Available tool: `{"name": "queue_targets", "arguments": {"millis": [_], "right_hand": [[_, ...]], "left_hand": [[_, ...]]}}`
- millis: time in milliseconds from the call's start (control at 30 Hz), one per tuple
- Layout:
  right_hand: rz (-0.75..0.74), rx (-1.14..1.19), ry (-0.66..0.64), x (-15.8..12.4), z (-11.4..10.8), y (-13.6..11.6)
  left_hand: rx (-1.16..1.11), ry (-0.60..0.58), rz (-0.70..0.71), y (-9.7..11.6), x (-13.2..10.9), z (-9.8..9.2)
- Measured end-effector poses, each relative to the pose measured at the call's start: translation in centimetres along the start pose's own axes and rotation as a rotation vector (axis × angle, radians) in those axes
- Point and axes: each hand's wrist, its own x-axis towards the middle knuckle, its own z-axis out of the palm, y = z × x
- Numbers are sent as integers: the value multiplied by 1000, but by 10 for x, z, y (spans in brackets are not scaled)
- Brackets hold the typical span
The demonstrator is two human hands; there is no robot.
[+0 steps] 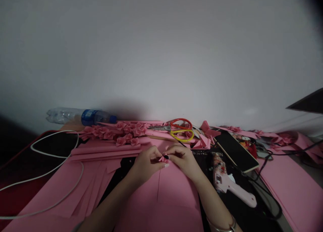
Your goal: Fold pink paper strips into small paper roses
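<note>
Both hands meet at the middle, above pink paper sheets [174,191]. Between their fingertips is a small pink paper flower [164,159] with a dark spot at its top. My left hand [148,161] pinches it from the left side. My right hand [181,159] has its fingers closed at the flower's right side. Just behind the hands lie scissors [181,131] with one red and one yellow handle loop. Finished-looking pink paper roses [128,134] are piled behind and to the left.
A plastic bottle [80,116] lies at the back left by the wall. White cable [55,156] loops over the left side. On the right are a glue gun [234,186], a phone [236,151], black cables and more pink paper [292,185].
</note>
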Motion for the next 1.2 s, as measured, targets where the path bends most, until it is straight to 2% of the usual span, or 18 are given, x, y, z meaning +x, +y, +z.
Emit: {"name": "queue_targets", "arguments": {"millis": [200, 367, 633, 767, 1000, 1200], "right_hand": [[53, 13, -11, -1, -1, -1], [100, -13, 0, -1, -2, -1], [130, 10, -160, -2, -4, 2], [173, 68, -198, -2, -6, 0], [274, 65, -241, -4, -9, -1], [377, 94, -321, -6, -14, -2]], "left_hand": [[-19, -7, -6, 3, -1, 0], [-106, -65, -26, 8, -3, 2], [-65, -110, -22, 12, -4, 0], [-87, -146, -18, 9, -4, -1], [-14, -165, -11, 9, -7, 0], [135, -160, 58, 13, -9, 1]]}}
